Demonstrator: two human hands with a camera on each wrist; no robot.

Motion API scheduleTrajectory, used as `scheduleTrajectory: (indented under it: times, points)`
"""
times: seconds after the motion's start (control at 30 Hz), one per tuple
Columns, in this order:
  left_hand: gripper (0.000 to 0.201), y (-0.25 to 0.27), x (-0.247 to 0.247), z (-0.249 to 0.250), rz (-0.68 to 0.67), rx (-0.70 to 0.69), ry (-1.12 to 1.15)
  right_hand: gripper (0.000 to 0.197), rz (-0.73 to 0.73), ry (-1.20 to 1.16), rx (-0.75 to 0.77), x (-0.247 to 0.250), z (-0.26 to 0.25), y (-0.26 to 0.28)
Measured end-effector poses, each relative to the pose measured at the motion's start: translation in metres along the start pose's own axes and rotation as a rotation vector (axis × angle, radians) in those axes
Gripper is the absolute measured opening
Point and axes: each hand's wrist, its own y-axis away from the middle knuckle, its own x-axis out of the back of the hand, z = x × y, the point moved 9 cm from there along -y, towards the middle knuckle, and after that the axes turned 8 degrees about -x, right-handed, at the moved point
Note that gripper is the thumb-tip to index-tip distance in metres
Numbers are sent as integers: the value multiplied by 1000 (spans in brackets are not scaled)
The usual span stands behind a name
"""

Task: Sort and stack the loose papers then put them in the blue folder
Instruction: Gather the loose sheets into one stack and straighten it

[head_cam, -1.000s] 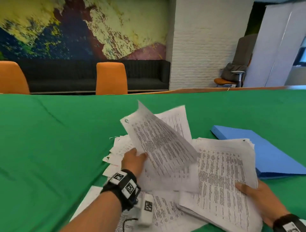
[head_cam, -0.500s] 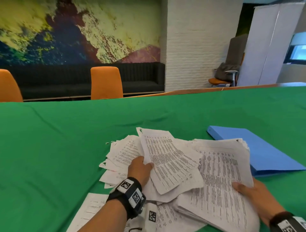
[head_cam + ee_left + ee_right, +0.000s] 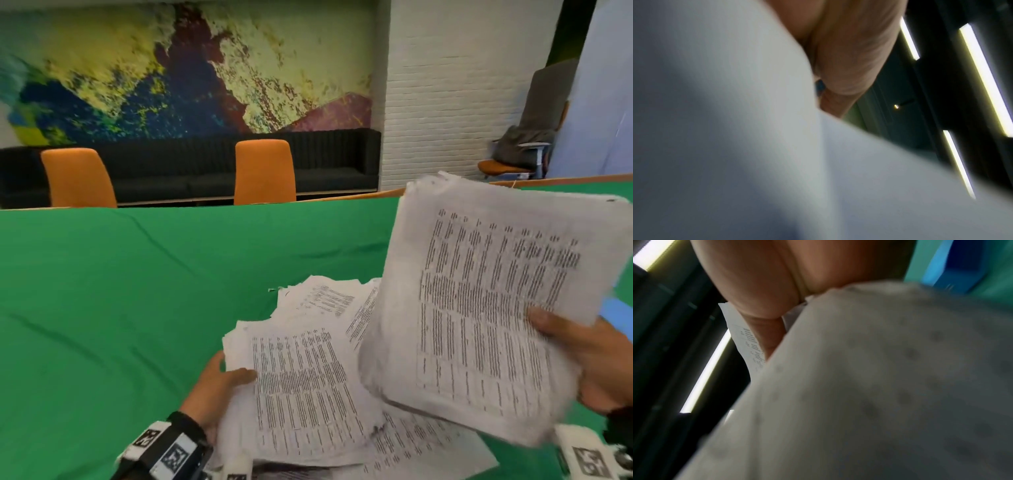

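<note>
My right hand (image 3: pixel 582 356) grips a thick stack of printed papers (image 3: pixel 486 301) by its right edge and holds it tilted up above the table, thumb on the top sheet. My left hand (image 3: pixel 219 383) holds a second bundle of papers (image 3: pixel 305 387) by its left edge, thumb on top, over the loose sheets (image 3: pixel 421 448) lying underneath. More loose pages (image 3: pixel 322 298) fan out behind. The blue folder (image 3: pixel 616 317) shows only as a sliver behind the raised stack. In the wrist views, blurred white paper (image 3: pixel 756 146) and paper (image 3: pixel 879 386) fill the frames below each hand.
A green cloth (image 3: pixel 120 308) covers the wide table. Two orange chairs (image 3: pixel 263 171) stand at the far edge before a black bench and a painted wall. A chair with grey cloth (image 3: pixel 520 150) stands at the far right.
My right hand has lifted its thick stack off the table and tilted it up, hiding most of the blue folder. My left hand has gathered a bundle by its left edge.
</note>
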Motion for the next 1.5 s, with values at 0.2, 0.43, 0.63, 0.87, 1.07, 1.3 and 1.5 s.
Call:
scheduleTrajectory:
  times: [0.2,0.43,0.63,0.87,1.07,1.3,1.5]
  points:
    - [27,-6,-14,-10,-66,155,206,37,-238,20,-137,-126,57,8]
    - [34,23,-10,34,-141,-47,484,44,-298,47,-333,-155,120,10]
    - [51,38,-20,35,-196,-55,433,39,-334,21,-341,-165,120,20]
    - [71,35,-16,76,-111,-518,134,90,-310,356,33,-181,71,20]
    - [84,38,-8,66,-43,-607,220,103,-327,274,219,-177,61,19]
    - [106,35,-9,78,-19,-698,153,34,-197,538,233,-157,69,8]
    - [50,51,-16,114,266,-817,96,37,-163,440,396,-187,42,40]
